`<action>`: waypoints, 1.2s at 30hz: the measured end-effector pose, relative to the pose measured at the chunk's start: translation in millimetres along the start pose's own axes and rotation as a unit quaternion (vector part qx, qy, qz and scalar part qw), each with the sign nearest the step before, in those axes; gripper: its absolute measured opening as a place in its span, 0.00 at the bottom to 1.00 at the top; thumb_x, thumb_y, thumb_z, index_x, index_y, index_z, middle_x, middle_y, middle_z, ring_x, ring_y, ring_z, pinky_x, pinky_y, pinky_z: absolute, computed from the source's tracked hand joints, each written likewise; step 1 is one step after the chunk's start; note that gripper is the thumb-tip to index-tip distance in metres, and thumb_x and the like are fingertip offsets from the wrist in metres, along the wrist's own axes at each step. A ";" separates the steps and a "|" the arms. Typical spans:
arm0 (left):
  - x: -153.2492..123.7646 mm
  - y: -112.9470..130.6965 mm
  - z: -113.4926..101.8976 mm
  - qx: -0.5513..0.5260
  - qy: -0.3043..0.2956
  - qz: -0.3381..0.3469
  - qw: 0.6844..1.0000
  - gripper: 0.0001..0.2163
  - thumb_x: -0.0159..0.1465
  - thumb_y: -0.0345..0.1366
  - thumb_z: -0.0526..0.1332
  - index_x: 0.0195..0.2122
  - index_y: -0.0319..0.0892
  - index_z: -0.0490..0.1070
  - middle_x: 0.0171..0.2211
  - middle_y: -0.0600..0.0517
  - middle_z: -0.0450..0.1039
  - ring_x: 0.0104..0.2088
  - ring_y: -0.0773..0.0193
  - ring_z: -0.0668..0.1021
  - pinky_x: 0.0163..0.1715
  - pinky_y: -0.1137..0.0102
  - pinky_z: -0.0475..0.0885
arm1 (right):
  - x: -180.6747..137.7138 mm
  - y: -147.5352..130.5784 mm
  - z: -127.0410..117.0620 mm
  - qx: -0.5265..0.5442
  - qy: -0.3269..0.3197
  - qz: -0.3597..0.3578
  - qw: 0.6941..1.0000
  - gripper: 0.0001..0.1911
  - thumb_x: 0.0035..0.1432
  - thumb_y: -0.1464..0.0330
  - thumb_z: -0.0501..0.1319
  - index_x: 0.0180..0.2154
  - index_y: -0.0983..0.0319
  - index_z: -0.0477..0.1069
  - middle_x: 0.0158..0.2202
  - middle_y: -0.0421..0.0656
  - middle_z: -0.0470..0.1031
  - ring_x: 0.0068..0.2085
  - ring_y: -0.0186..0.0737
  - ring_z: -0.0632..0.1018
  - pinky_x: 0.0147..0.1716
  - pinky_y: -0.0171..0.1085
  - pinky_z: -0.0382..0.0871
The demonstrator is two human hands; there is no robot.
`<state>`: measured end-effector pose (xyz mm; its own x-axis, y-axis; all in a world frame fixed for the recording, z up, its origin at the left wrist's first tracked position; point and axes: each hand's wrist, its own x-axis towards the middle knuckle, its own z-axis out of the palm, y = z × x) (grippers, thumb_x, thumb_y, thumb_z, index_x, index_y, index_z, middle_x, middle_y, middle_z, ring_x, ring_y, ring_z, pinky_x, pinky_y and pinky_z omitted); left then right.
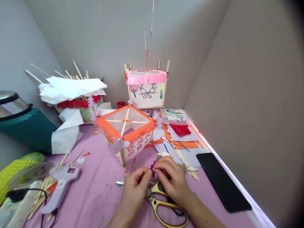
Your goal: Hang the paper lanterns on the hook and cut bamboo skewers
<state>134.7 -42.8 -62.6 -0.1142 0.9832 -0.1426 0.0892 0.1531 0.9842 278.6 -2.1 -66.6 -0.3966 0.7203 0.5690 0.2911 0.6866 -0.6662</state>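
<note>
My left hand [134, 186] and my right hand [172, 179] meet low in the middle of the head view, fingers pinched together on a small magenta paper scrap [153, 167]. Both hands hover just above gold-handled scissors [163, 202] lying on the pink tablecloth [95, 193]. Right behind the hands stands an orange-fringed paper lantern [127, 133] with a wooden stick frame.
A second lantern with pink fringe [147, 87] hangs at the back. At the left lie a glue gun [60, 183], wooden sticks [42, 193], white tissue paper [71, 88] and a teal bin [21, 126]. A black phone [222, 182], orange paper strips [185, 144] and a pen box [177, 115] lie to the right.
</note>
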 end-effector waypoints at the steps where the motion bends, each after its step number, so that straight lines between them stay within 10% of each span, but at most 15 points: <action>1: -0.5 0.2 0.2 0.011 -0.002 0.009 1.000 0.13 0.58 0.43 0.57 0.26 0.38 0.72 0.21 0.54 0.68 0.22 0.69 0.67 0.20 0.77 0.59 | -0.2 0.1 0.0 0.001 -0.005 0.001 1.000 0.08 0.56 0.76 0.56 0.37 0.61 0.68 0.34 0.44 0.69 0.36 0.36 0.71 0.34 0.36 0.65; 9: -7.0 2.6 -0.5 0.123 -0.033 0.048 0.991 0.13 0.62 0.42 0.52 0.26 0.40 0.69 0.20 0.56 0.62 0.23 0.69 0.65 0.23 0.75 0.57 | 0.7 1.7 -3.7 -0.002 -0.063 0.018 0.998 0.03 0.56 0.75 0.55 0.33 0.62 0.65 0.30 0.42 0.66 0.31 0.34 0.67 0.29 0.34 0.61; 19: -2.5 1.2 0.1 -0.017 -0.079 -0.009 0.997 0.14 0.62 0.44 0.51 0.23 0.41 0.59 0.16 0.60 0.50 0.18 0.72 0.56 0.18 0.75 0.51 | 5.1 -4.5 -6.6 0.080 -0.074 0.113 0.988 0.06 0.52 0.77 0.55 0.27 0.62 0.63 0.27 0.38 0.63 0.27 0.31 0.65 0.24 0.31 0.57; 36: -6.1 -13.0 -2.6 0.375 0.071 0.327 0.864 0.04 0.61 0.29 0.53 0.35 0.42 0.66 0.22 0.55 0.72 0.21 0.68 0.74 0.22 0.74 0.64 | 3.4 -0.7 -1.6 0.046 -0.066 0.136 0.987 0.06 0.50 0.78 0.54 0.26 0.62 0.63 0.26 0.37 0.63 0.26 0.30 0.64 0.24 0.30 0.57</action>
<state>131.6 -51.1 -74.2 0.0891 0.8696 0.4856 0.7911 -0.3580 0.4960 278.5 0.0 -63.4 -0.4269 0.8534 0.2992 0.3247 0.4534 -0.8300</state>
